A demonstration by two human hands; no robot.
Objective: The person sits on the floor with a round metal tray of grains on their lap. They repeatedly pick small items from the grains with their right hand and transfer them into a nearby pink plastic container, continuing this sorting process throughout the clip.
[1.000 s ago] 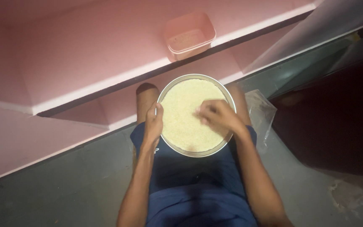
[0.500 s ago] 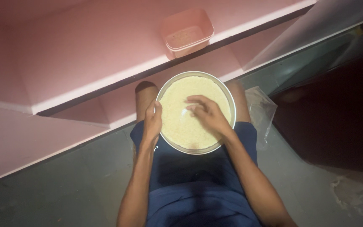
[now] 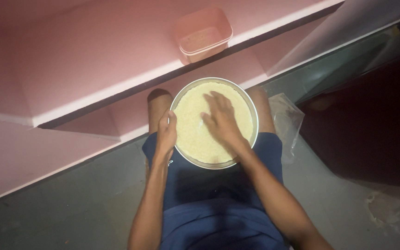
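A round metal plate (image 3: 254,107) full of pale rice (image 3: 191,121) rests on my lap, over my knees. My left hand (image 3: 166,133) grips the plate's left rim, thumb over the edge. My right hand (image 3: 221,119) lies flat on the rice near the plate's middle, fingers spread and pointing away from me. Nothing is held in the right hand.
A pink rectangular plastic tub (image 3: 203,33) sits on the pink step (image 3: 93,60) beyond my knees. A crumpled clear plastic bag (image 3: 285,121) lies on the grey floor (image 3: 70,208) to the right of my leg. A dark area lies to the right.
My right hand has slid from the plate's right side toward the middle and far part of the rice, and its fingers have flattened and spread. My left hand has stayed on the rim.
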